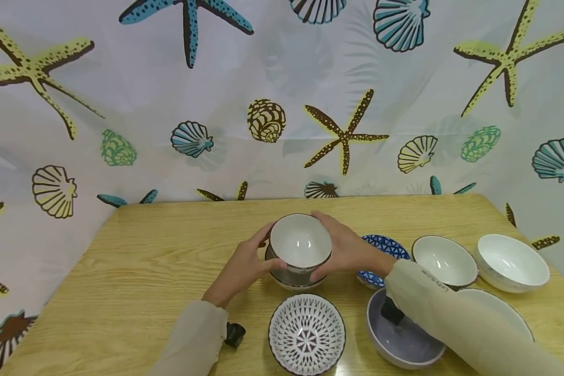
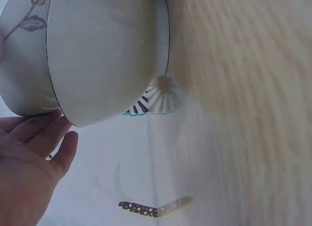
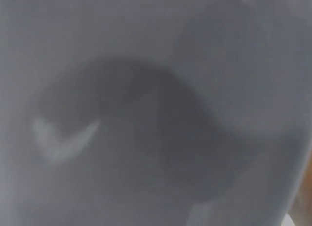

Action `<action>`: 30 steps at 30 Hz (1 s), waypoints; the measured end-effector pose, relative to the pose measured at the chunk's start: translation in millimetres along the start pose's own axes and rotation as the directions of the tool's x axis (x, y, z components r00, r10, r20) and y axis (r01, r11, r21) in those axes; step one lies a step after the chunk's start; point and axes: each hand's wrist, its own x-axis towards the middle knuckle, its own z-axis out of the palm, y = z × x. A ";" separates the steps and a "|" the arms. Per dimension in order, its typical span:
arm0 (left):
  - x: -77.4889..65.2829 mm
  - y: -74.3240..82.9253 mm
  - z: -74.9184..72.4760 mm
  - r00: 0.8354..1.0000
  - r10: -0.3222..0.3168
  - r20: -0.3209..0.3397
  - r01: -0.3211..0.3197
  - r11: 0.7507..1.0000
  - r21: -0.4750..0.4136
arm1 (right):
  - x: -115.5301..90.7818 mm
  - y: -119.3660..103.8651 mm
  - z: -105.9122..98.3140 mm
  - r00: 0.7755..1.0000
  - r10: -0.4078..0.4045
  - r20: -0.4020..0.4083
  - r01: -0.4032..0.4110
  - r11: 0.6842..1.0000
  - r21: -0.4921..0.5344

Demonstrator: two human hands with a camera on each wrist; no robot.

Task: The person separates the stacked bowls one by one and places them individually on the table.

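Both hands hold a white bowl with a dark rim [image 1: 301, 240] by its opposite sides. Its outside bears a flower sprig in the left wrist view. Directly beneath it is a second bowl [image 1: 295, 285], pale outside and largely covered by the first; in the left wrist view this lower bowl [image 2: 107, 55] appears plain. My left hand [image 1: 245, 265] grips the left side, thumb at the front. On the right side, my right hand [image 1: 345, 249] has its thumb near the front rim. A bowl with a dark dash pattern [image 1: 307, 334] stands nearer to me.
Under the right sleeve sits a grey-purple bowl [image 1: 387, 339], whose blurred inside [image 3: 122, 162] fills the right wrist view. Further right are a blue-patterned bowl [image 1: 384, 244] and several white bowls [image 1: 512, 261]. A shell-print cloth [image 1: 291, 172] hangs behind the wooden table [image 1: 145, 271].
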 end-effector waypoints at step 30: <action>-1.4 -10.1 0.3 0.988 -0.098 0.122 0.093 0.995 0.046 | -6.5 -9.2 3.0 0.993 0.012 -0.121 -0.004 0.998 0.070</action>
